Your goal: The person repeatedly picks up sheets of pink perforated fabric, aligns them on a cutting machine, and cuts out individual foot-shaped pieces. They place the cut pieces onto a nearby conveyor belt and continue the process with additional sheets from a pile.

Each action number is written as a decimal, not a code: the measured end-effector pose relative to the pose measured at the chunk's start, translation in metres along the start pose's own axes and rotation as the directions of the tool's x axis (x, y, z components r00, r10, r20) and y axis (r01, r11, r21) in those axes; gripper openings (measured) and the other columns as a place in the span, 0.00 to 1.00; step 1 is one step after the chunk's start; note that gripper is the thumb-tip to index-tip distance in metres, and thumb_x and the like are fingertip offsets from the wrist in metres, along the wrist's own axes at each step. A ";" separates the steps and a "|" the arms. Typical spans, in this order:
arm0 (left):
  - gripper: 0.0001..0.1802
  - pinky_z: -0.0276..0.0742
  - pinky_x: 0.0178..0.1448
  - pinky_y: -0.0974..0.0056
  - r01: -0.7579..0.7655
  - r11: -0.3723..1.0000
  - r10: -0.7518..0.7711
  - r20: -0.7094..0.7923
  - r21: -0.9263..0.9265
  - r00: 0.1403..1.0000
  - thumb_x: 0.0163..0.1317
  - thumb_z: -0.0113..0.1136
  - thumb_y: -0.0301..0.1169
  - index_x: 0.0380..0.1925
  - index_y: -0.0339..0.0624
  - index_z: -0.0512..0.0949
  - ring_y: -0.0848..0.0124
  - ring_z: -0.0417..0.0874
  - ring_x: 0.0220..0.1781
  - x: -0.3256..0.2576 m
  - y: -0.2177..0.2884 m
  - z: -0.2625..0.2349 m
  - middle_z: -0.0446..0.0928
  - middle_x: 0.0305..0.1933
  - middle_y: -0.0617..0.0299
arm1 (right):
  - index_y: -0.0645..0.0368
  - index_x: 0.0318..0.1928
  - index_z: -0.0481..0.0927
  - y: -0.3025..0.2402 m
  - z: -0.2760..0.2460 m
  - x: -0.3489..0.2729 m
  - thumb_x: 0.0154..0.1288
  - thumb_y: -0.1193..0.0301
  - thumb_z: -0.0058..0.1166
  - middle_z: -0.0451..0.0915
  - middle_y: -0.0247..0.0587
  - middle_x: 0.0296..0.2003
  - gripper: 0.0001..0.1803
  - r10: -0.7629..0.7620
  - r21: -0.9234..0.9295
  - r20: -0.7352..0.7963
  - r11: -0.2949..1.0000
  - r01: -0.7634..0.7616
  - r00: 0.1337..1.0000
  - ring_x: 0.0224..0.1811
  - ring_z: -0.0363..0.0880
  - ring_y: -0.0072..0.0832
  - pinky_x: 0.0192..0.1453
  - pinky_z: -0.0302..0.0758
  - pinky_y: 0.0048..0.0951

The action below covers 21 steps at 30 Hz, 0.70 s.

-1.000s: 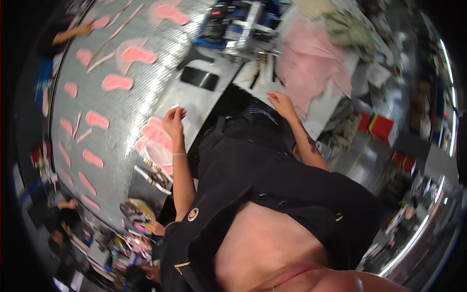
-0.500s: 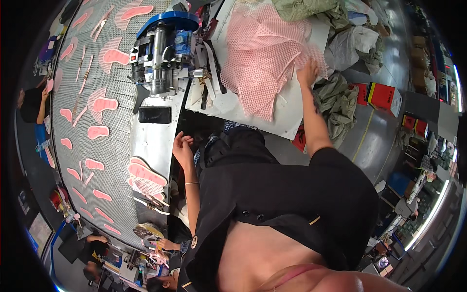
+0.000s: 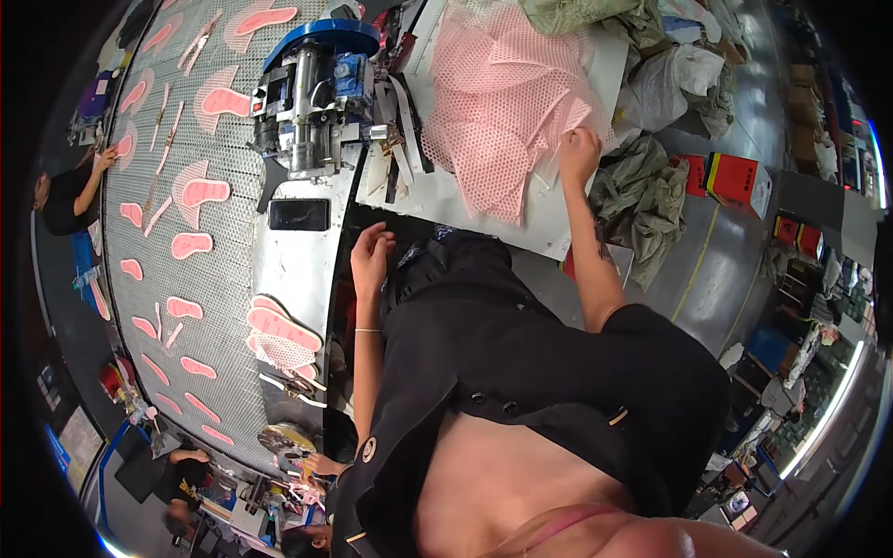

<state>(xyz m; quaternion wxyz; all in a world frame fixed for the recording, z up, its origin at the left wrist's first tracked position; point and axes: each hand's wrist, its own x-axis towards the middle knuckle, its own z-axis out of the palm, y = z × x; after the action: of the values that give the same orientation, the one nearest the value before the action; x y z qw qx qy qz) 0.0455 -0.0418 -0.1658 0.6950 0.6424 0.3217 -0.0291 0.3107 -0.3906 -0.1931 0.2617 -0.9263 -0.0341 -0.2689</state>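
A heap of pink perforated mesh pieces [image 3: 502,102] lies on the white tabletop in front of me. My right hand [image 3: 581,153] is at the heap's near right edge, its fingers closed on the rim of a mesh piece; the fingertips are partly hidden. Below the table's left corner, my left hand [image 3: 372,253] hangs in the air beside my dark trousers. Its fingers are loosely bent and apart, with nothing in them. A black phone [image 3: 299,215] rests on the metal ledge nearest to that hand.
To the left runs a mesh conveyor [image 3: 214,298] carrying pink sole-shaped pieces. A machine with a blue wheel [image 3: 321,37] stands between conveyor and table. Stacked pink insoles [image 3: 284,325] lie on the ledge. Green sacks [image 3: 642,200] and red boxes [image 3: 735,181] are at the right. Another person's arm [image 3: 88,191] reaches over the conveyor's far side.
My right hand has drawn nearer and its fingers have closed at the mesh edge. The mesh under it has shifted. My left hand has risen and moved right.
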 end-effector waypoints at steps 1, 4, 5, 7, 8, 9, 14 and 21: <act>0.16 0.77 0.51 0.68 -0.002 0.999 0.005 0.085 -0.039 0.996 0.67 0.50 0.23 0.54 0.33 0.74 0.71 0.81 0.45 -0.001 0.018 0.005 0.80 0.45 0.57 | 0.64 0.33 0.78 -0.024 -0.017 0.003 0.53 0.73 0.58 0.79 0.45 0.36 0.08 -0.003 0.071 -0.014 0.997 0.004 1.000 0.42 0.77 0.43 0.50 0.72 0.42; 0.23 0.71 0.62 0.62 -0.103 0.979 0.151 0.289 -0.177 0.945 0.67 0.51 0.26 0.62 0.35 0.67 0.66 0.74 0.59 -0.011 0.095 0.030 0.72 0.59 0.56 | 0.65 0.35 0.77 -0.126 -0.057 0.011 0.52 0.74 0.59 0.78 0.48 0.38 0.10 -0.055 0.367 0.028 0.929 0.041 0.998 0.43 0.75 0.45 0.53 0.70 0.40; 0.27 0.67 0.67 0.59 -0.193 0.952 0.266 0.334 -0.236 0.904 0.67 0.52 0.28 0.66 0.36 0.62 0.65 0.69 0.66 -0.015 0.114 0.039 0.68 0.65 0.55 | 0.65 0.36 0.77 -0.160 -0.063 0.003 0.53 0.74 0.60 0.78 0.49 0.39 0.10 -0.103 0.502 0.091 0.864 0.043 0.990 0.45 0.75 0.45 0.54 0.70 0.39; 0.37 0.65 0.68 0.59 -0.286 0.912 0.388 0.396 -0.293 0.832 0.67 0.54 0.31 0.72 0.38 0.50 0.62 0.60 0.73 -0.011 0.137 0.048 0.54 0.73 0.49 | 0.64 0.37 0.78 -0.215 -0.072 -0.018 0.54 0.73 0.61 0.78 0.48 0.43 0.11 -0.313 0.734 0.316 0.678 -0.022 0.896 0.48 0.75 0.44 0.55 0.70 0.39; 0.41 0.62 0.70 0.58 -0.269 0.922 0.371 0.439 -0.278 0.819 0.68 0.54 0.36 0.73 0.37 0.45 0.61 0.55 0.75 0.004 0.121 0.046 0.50 0.74 0.50 | 0.64 0.39 0.78 -0.244 -0.076 -0.025 0.56 0.71 0.61 0.78 0.48 0.45 0.12 -0.445 0.784 0.374 0.621 -0.020 0.814 0.50 0.75 0.44 0.57 0.70 0.38; 0.34 0.65 0.68 0.61 -0.340 0.917 0.394 0.337 -0.210 0.855 0.70 0.51 0.38 0.70 0.33 0.54 0.63 0.63 0.70 0.007 0.113 0.043 0.60 0.70 0.51 | 0.64 0.42 0.78 -0.264 -0.078 -0.030 0.57 0.70 0.62 0.78 0.48 0.46 0.14 -0.572 0.827 0.417 0.561 -0.034 0.707 0.52 0.75 0.43 0.58 0.70 0.38; 0.18 0.74 0.53 0.68 -0.308 0.906 0.342 0.075 -0.289 0.937 0.74 0.44 0.34 0.54 0.33 0.75 0.73 0.79 0.48 0.014 0.114 0.011 0.79 0.47 0.60 | 0.66 0.46 0.79 -0.281 -0.058 -0.041 0.61 0.70 0.60 0.76 0.49 0.53 0.15 -0.397 0.659 0.315 0.745 0.102 0.862 0.57 0.73 0.38 0.62 0.68 0.35; 0.15 0.74 0.37 0.71 -0.107 0.951 0.146 0.115 -0.290 0.983 0.68 0.56 0.35 0.41 0.31 0.80 0.79 0.78 0.31 0.039 0.081 -0.021 0.81 0.32 0.65 | 0.69 0.46 0.80 -0.241 -0.034 -0.061 0.67 0.71 0.58 0.82 0.37 0.40 0.13 -0.190 0.391 0.921 0.459 -0.798 0.341 0.40 0.78 0.19 0.47 0.74 0.22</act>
<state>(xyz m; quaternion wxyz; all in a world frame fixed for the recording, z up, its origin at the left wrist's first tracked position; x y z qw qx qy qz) 0.1046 0.0065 -0.1136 0.8002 0.5523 0.2330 0.0187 0.1929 -0.1954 -0.0880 0.6525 -0.6491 -0.0773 0.3833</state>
